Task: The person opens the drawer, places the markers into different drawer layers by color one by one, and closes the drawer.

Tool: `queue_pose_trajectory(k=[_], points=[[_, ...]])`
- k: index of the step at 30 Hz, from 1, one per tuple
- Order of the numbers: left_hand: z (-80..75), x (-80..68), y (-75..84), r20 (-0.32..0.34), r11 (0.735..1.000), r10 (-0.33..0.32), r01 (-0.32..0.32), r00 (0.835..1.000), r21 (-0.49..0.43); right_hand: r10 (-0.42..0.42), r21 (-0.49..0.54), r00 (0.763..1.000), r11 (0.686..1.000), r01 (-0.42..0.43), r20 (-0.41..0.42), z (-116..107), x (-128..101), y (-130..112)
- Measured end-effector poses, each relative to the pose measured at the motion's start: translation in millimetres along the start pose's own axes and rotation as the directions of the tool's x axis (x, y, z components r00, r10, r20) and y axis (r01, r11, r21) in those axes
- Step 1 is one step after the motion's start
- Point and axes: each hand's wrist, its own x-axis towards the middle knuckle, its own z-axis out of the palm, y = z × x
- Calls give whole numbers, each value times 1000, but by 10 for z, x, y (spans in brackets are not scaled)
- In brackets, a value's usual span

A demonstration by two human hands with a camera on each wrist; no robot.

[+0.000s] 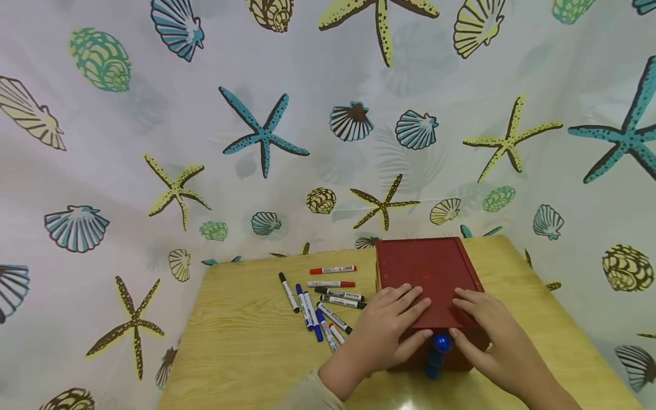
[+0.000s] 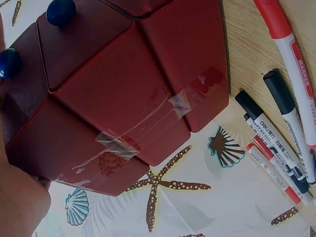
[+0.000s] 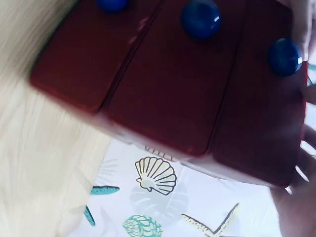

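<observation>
Bare counter (image 1: 241, 353) lay open at the near left, while scattered markers (image 1: 323, 302) crowded the red box's (image 1: 425, 267) left flank, and the curtain (image 1: 307, 142) seemingly closed the back.

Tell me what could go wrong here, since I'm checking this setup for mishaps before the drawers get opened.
The red drawer box sits near the table's front edge; pulling a blue knob might slide it off. Clear tape on its side may mean a weak panel. The left hand lies close to the loose markers and could knock them rolling.
</observation>
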Motion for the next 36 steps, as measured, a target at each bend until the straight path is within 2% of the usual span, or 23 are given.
queue_pose_trajectory(k=[1, 3, 5, 6, 7, 8, 10, 12, 13, 14, 15, 18, 21, 25, 32, 36], points=[[5, -4, 5, 0, 1000, -1, 1, 1000, -7, 18, 32, 997, 999, -16, -75, -1, -35, -37], [11, -9, 13, 1, 1000, -6, 6, 1000, -23, 93, 94, 972, 993, -74, -214, 11, -113, -138], [12, -9, 11, -2, 999, -14, 14, 1000, -34, 231, 173, 929, 967, -186, -290, 48, -183, -264], [11, -7, 8, -4, 999, -19, 19, 1000, -36, 327, 229, 901, 936, -267, -285, 74, -207, -328], [8, -4, 7, -5, 999, -20, 20, 1000, -33, 435, 290, 866, 886, -363, -247, 102, -231, -391], [5, -2, 5, -4, 999, -25, 25, 1000, -36, 550, 344, 818, 811, -473, -170, 130, -254, -443], [-1, 2, 1, -4, 999, -33, 33, 999, -37, 727, 400, 685, 619, -676, 32, 190, -281, -503], [-6, 1, 1, 0, 998, -39, 39, 999, -42, 801, 418, 557, 439, -795, 219, 255, -296, -503], [-8, -1, 2, -1, 998, -41, 41, 999, -46, 810, 426, 507, 363, -829, 297, 286, -304, -489], [-7, -3, 4, -2, 998, -43, 43, 999, -54, 807, 436, 471, 302, -848, 356, 315, -309, -472], [-6, -5, 6, -3, 997, -43, 43, 999, -58, 801, 448, 447, 256, -857, 399, 342, -312, -457], [1, -11, 16, -13, 997, -39, 38, 999, -65, 784, 486, 407, 156, -860, 469, 406, -313, -431], [10, -12, 26, -14, 996, -37, 36, 999, -77, 779, 495, 388, 116, -861, 492, 435, -300, -442], [16, -10, 29, -2, 995, -42, 41, 999, -94, 778, 511, 388, 101, -854, 495, 468, -274, -455], [26, -12, 32, 1, 994, -41, 41, 999, -97, 785, 536, 371, 59, -842, 497, 495, -274, -467], [37, -13, 28, -1, 993, -49, 49, 999, -105, 780, 556, 386, 59, -829, 493, 495, -283, -484]])
